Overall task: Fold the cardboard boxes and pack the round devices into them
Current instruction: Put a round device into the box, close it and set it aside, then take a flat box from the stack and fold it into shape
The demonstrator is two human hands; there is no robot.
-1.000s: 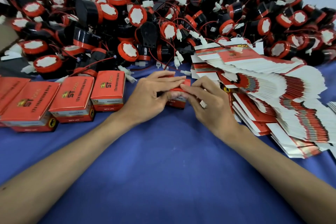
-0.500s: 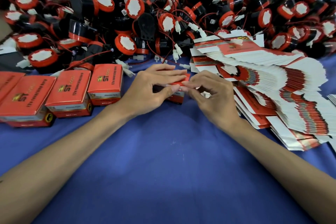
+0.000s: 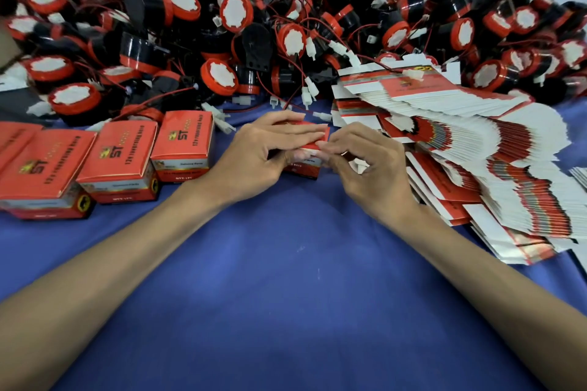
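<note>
A small red cardboard box [image 3: 303, 167] stands on the blue cloth in the middle, mostly covered by my hands. My left hand [image 3: 260, 155] grips it, fingers laid flat over its top and thumb against its near side. My right hand [image 3: 365, 165] pinches the box's right end flap with curled fingertips. Behind them lies a big heap of round black-and-red devices [image 3: 235, 16] with red wires and white plugs. A fanned stack of flat, unfolded boxes [image 3: 476, 149] lies at the right.
Several closed red boxes [image 3: 182, 143] stand in a row at the left, near the heap's front edge. The blue cloth [image 3: 286, 295] covers the table between my forearms. Loose white plugs [image 3: 306, 94] and wires trail just beyond my hands.
My right hand's fingers have curled tighter against the box's right end. My left fingers now lie flatter over its top. The box stays in place.
</note>
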